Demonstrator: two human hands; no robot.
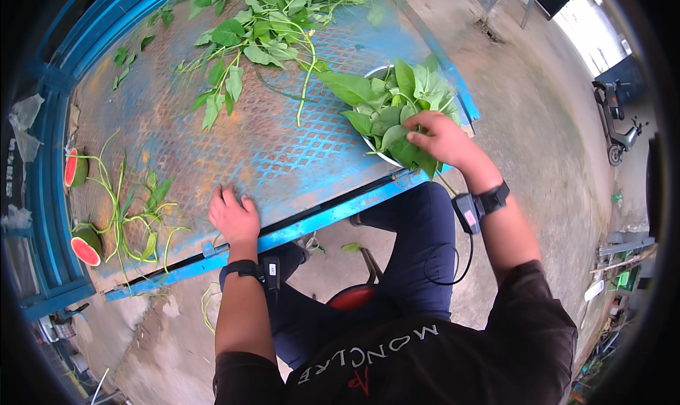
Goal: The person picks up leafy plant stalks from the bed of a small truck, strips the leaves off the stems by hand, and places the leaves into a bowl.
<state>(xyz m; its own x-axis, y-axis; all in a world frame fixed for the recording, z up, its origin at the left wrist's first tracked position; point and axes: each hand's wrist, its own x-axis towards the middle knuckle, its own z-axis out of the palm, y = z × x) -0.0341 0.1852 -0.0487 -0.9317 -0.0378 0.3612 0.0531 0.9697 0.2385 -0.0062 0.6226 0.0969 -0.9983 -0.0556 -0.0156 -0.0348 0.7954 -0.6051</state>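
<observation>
My right hand (433, 137) rests on a heap of green leaves (393, 107) in a round metal bowl (383, 158) at the right corner of the blue metal platform (297, 155). Its fingertips touch the leaves; whether they grip any is hidden. On the platform's near edge lies my left hand (234, 214), fingers apart, holding nothing. A large pile of leafy green stems (265, 28) covers the far side, with a long stem (308, 81) hanging out towards me. Bare stems (119, 208) lie to the left of my left hand.
Two cut watermelon pieces (86, 248) (77, 167) sit at the platform's left end, beside blue rails (48, 182). A red stool seat (350, 297) shows between my legs. Fallen stems (209, 307) lie on the concrete floor. A scooter (619, 123) stands far right.
</observation>
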